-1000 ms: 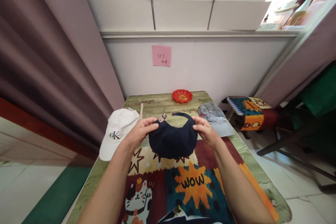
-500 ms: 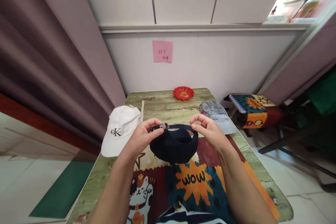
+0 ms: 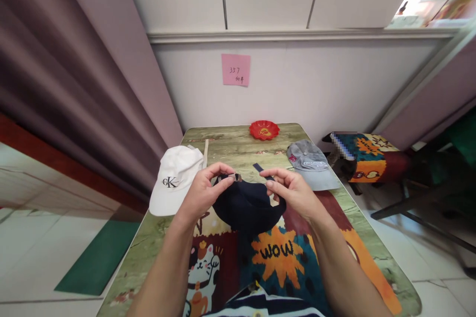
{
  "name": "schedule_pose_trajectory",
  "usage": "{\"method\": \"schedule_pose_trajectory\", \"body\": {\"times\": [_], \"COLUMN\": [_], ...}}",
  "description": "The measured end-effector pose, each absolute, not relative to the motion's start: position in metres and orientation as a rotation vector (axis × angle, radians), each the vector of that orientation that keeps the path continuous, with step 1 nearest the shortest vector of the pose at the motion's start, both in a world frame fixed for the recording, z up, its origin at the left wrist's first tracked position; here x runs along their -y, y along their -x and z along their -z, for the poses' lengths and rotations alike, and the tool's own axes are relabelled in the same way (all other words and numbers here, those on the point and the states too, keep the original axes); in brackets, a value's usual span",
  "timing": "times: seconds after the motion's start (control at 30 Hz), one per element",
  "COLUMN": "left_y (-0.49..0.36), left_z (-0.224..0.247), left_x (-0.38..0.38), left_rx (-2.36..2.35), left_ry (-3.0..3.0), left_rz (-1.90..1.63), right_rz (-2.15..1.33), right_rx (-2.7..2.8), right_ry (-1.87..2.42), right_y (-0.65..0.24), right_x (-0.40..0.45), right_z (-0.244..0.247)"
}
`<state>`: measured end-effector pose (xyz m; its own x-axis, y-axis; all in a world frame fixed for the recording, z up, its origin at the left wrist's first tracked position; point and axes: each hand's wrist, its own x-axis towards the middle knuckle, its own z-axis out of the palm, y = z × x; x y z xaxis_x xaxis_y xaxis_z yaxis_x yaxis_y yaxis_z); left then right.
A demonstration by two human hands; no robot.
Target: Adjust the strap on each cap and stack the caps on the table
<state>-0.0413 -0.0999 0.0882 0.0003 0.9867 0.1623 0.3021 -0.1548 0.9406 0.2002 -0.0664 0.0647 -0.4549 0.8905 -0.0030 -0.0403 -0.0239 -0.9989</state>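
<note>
A dark navy cap [image 3: 247, 208] is held up above the table, its back opening towards the far side. My left hand [image 3: 213, 183] pinches the cap's back edge at the metal buckle [image 3: 237, 177]. Between the thumb and fingers of my right hand [image 3: 288, 189] is the cap's strap [image 3: 261, 170], its free end sticking out up and to the left, apart from the buckle. Left of my hands lies a white cap [image 3: 178, 176] with black letters. A grey cap [image 3: 308, 163] rests beyond my right hand.
A red scalloped dish [image 3: 264, 130] sits at the back of the wood-patterned table [image 3: 230, 146]. Under my hands spreads a colourful cloth [image 3: 277, 257]. A pink note [image 3: 236, 70] is stuck on the wall. To the right stands a cloth-covered stool [image 3: 368, 156].
The strap has come out of the buckle, and its end now points free from my right hand. The cap's back opening has parted. The view has shifted slightly.
</note>
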Motion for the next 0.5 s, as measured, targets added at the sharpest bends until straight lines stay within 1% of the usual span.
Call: {"method": "schedule_pose_trajectory", "body": {"times": [0.2,0.37,0.5], "left_y": [0.043,0.047,0.049], "left_z": [-0.087,-0.073,-0.060], "left_x": [0.100,0.104,0.102], "left_rx": [-1.653,-1.789,-1.640], "left_ry": [-1.992,-1.779,-1.536], "left_rz": [-1.230,-1.100,-1.082], "right_rz": [-1.573,-1.645,-1.652], "right_rx": [1.282,1.232,1.156], "right_ry": [0.913,0.933,0.913], "right_y": [-0.187,-0.184,-0.184], "right_x": [0.066,0.063,0.059], "right_z": [-0.062,-0.053,-0.051]}}
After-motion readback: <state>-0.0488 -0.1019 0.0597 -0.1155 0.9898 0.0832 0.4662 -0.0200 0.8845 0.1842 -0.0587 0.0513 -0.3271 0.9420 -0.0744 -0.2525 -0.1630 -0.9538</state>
